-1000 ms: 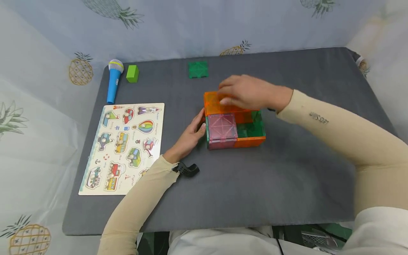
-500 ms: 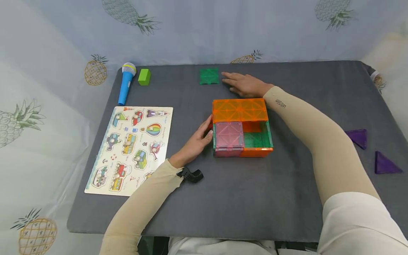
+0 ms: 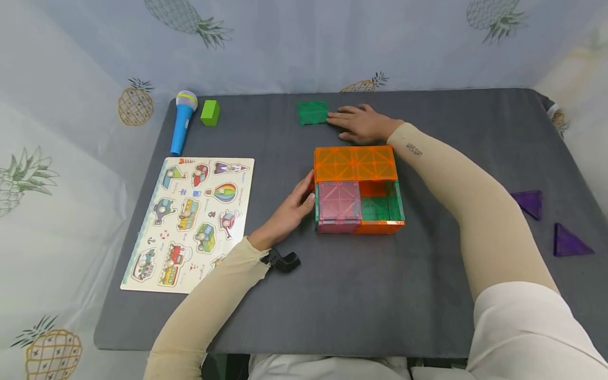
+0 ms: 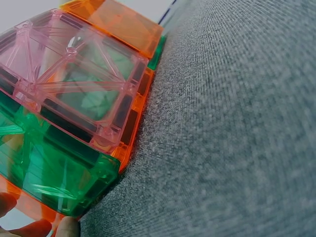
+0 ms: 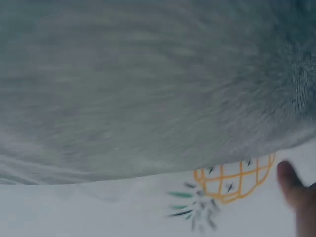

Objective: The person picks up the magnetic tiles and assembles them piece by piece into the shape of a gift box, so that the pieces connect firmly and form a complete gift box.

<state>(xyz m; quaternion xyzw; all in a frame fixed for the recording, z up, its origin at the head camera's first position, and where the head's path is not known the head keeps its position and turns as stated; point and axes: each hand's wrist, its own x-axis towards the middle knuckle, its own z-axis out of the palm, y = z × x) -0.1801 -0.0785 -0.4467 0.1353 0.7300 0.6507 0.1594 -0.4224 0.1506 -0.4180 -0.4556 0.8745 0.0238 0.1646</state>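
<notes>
In the head view a box of magnetic tiles (image 3: 339,199) stands mid-table, with orange tiles across the back of its top and a pink tile (image 3: 339,200) at the front left. Its front right part has no cover and shows green inside. My left hand (image 3: 285,216) rests against the box's left side, fingers extended; in the left wrist view its fingertips (image 4: 32,229) are at a green tile (image 4: 54,168). Behind the box, my right hand (image 3: 362,125) reaches with straight fingers to the right edge of a flat green tile (image 3: 313,113). That contact is hidden in the right wrist view.
On the left lies a vehicle puzzle board (image 3: 190,221). Behind it are a blue toy microphone (image 3: 182,124) and a light green block (image 3: 210,113). Two purple triangular tiles, the nearer one (image 3: 570,241) included, lie at the right. A pineapple-print curtain (image 3: 304,47) borders the table's back.
My right hand has gone from the orange top of the box back to the flat green tile. The left hand has stayed at the box's side. The head view has shifted slightly.
</notes>
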